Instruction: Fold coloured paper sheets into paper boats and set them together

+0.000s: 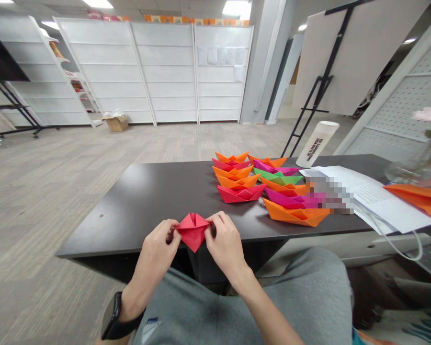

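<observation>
A piece of folded red paper (pixel 194 233) hangs between my hands at the front edge of the dark table; it has a diamond-like outline with a point facing down. My left hand (pixel 160 247) pinches its left corner between thumb and fingers. On the opposite corner, my right hand (pixel 225 242) has the same kind of pinch. Just beyond, to the right, stand two rows of folded paper boats. The nearest in the left row is a red boat (pixel 241 193), and an orange boat (pixel 296 213) is closest in the right row.
The dark table (pixel 158 196) ends just before my lap. Right of the boats lie white printed sheets (pixel 366 189), a white cable (pixel 416 247) and orange paper (pixel 422 199). A white cylinder (pixel 318 143) stands behind them, near a glass vase (pixel 413 167) with a flower.
</observation>
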Motion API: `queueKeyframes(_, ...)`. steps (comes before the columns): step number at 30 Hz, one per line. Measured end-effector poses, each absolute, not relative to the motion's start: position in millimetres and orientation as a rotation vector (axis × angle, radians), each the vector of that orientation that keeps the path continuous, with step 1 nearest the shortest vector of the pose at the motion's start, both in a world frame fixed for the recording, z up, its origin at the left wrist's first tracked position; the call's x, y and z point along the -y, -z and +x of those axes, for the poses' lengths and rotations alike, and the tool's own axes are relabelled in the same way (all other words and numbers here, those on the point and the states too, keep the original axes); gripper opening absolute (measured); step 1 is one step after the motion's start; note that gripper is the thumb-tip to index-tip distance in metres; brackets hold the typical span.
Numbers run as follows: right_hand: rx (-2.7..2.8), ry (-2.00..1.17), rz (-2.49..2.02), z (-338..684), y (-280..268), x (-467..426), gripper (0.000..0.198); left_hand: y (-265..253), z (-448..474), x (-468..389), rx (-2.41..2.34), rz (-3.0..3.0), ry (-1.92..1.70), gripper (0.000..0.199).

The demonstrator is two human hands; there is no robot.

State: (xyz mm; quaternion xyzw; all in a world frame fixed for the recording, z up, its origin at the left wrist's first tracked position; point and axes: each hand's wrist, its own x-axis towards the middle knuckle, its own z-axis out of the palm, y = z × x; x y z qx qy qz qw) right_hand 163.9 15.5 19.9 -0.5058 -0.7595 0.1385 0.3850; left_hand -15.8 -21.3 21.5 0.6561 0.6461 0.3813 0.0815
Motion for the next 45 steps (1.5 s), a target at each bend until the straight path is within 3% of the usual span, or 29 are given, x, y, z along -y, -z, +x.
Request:
queueKeyframes(7, 2.221, -0.406, -0.995, 169.1, -11.8, -23.7, 0.044, -16.8, -33.4, 13.3, -1.574, 2.368, -1.042, 0.028)
queueKeyframes(17, 2.409, -0.377, -0.914, 180.9, -29.4, -17.0, 0.036, -17.0, -61.3, 14.3, -1.334, 2.684, -0.592, 0.051)
queueKeyframes(25, 2.512, -0.484, -0.751, 190.4, -31.7, -21.9, 0.027, -31.9, -64.4, 28.4, -1.245, 2.756, -0.382, 0.054)
queueKeyframes(31, 2.618, -0.600, -0.729, 197.2, -41.2, -14.5, 0.044, -36.0, -61.9, 42.8, -1.287, 2.770, -0.266, 0.068)
queueKeyframes(40, 2.520, -0.474, -0.846, 184.8, -42.4, -3.5, 0.021, -33.9, -49.2, 52.1, -1.413, 2.736, -0.204, 0.070)
queueKeyframes(45, 2.449, -0.344, -0.936, 169.4, -32.1, -0.8, 0.039, -27.6, -41.3, 40.9, -1.434, 2.717, -0.304, 0.065)
